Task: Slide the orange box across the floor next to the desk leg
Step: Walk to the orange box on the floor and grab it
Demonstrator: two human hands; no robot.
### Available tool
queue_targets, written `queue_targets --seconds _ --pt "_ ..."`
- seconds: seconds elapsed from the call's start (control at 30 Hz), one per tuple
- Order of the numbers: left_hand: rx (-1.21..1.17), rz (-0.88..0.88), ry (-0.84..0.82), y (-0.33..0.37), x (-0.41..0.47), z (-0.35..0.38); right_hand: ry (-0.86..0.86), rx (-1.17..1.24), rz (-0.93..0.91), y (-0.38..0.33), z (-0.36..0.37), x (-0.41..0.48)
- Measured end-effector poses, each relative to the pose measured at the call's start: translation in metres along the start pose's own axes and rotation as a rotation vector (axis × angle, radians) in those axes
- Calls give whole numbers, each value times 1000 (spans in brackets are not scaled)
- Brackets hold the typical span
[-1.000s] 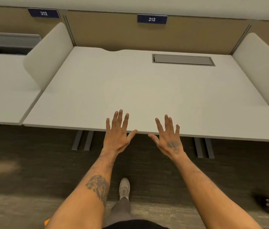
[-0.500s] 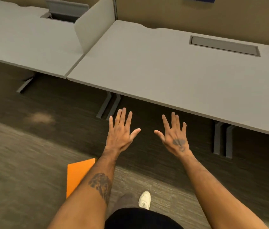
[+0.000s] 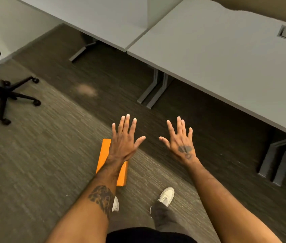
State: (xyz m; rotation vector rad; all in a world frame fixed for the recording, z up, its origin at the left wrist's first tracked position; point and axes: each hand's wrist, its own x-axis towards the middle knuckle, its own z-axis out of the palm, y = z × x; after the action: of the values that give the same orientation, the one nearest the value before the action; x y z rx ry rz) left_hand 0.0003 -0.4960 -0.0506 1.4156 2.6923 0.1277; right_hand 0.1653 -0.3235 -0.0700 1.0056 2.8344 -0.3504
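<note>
Both the left hand and the right hand hover palm-down with fingers spread, holding nothing, above the carpet, where the orange box lies flat, partly hidden under the left forearm, well short of the nearest desk leg.

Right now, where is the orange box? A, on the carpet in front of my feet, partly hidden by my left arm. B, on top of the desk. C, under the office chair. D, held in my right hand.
A: the orange box lies flat on the carpet, with the left hand and forearm in front of it and the right hand spread empty.
</note>
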Motion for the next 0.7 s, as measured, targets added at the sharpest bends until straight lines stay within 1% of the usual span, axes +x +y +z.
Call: queue_targets --seconds 0.2,0.47,0.6,0.7 --pt "-22 -41 -6 -75 -49 10 -35 2 -29 -77 35 -20" --pt "-79 34 -49 -176 -103 29 -76 48 91 -178 94 -63" --pt "-75 55 -115 -219 -122 46 -102 71 135 -213 122 -70" --pt "-73 54 -138 -245 -127 67 -117 58 127 -229 144 -60"
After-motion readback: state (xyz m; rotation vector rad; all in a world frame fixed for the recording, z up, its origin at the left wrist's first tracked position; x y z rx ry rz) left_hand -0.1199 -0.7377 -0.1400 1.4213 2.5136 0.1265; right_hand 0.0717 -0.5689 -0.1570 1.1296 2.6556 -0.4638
